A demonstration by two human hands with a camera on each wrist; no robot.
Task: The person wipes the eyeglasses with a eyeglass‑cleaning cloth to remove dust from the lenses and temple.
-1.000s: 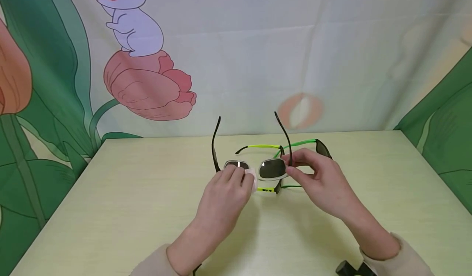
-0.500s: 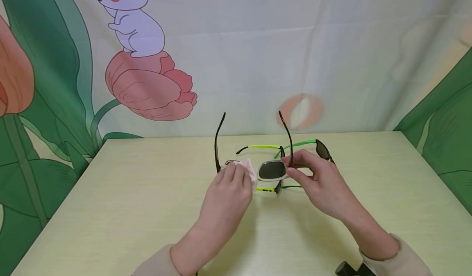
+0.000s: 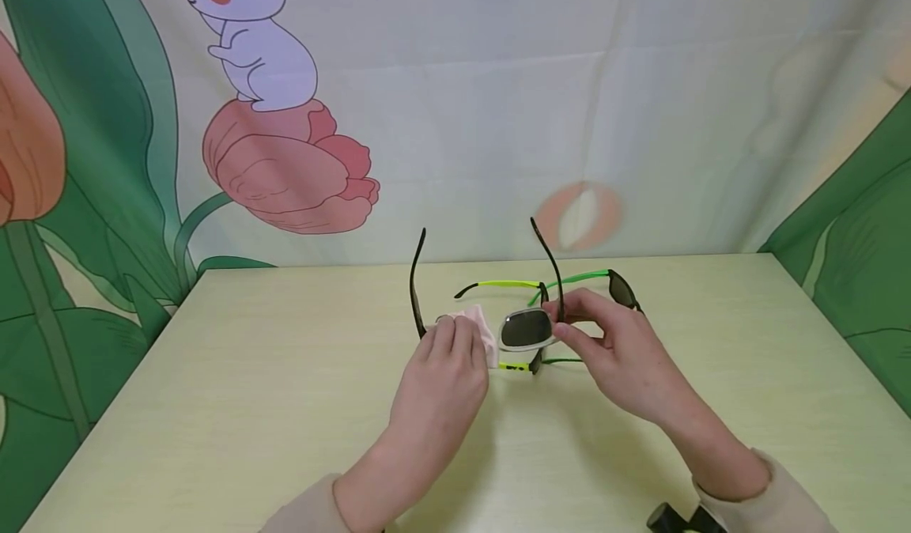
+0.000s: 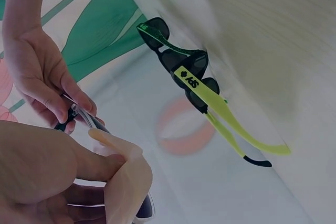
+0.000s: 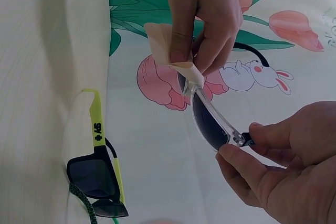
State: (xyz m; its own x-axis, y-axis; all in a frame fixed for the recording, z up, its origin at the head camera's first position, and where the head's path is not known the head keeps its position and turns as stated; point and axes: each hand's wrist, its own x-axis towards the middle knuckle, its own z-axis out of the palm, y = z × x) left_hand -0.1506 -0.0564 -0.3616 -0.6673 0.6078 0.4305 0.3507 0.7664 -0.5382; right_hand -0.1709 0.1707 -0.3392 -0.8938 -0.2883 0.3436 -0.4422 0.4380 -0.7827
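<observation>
A pair of sunglasses (image 3: pixel 527 329) with a clear frame, dark lenses and black temples is held up over the table, temples pointing away. My right hand (image 3: pixel 626 351) pinches it at the right hinge between thumb and fingers. A pale pink cloth (image 5: pixel 181 59) is folded over the left lens, and my left hand (image 3: pixel 441 383) pinches lens and cloth together, thumb on one side and fingers on the other, as the right wrist view shows. The cloth (image 4: pixel 128 182) hides most of that lens in the left wrist view.
Behind the hands lie sunglasses with yellow temples (image 3: pixel 508 284) and another pair with green temples (image 3: pixel 587 277), overlapping each other on the table (image 3: pixel 249 406). A black object (image 3: pixel 669 517) sits at the front edge near the right sleeve. A printed curtain (image 3: pixel 463 122) hangs behind the table.
My left hand has shifted over the left lens, and more of the pink cloth now shows above its fingers. The sunglasses tilted slightly and came back; my right hand keeps its pinch.
</observation>
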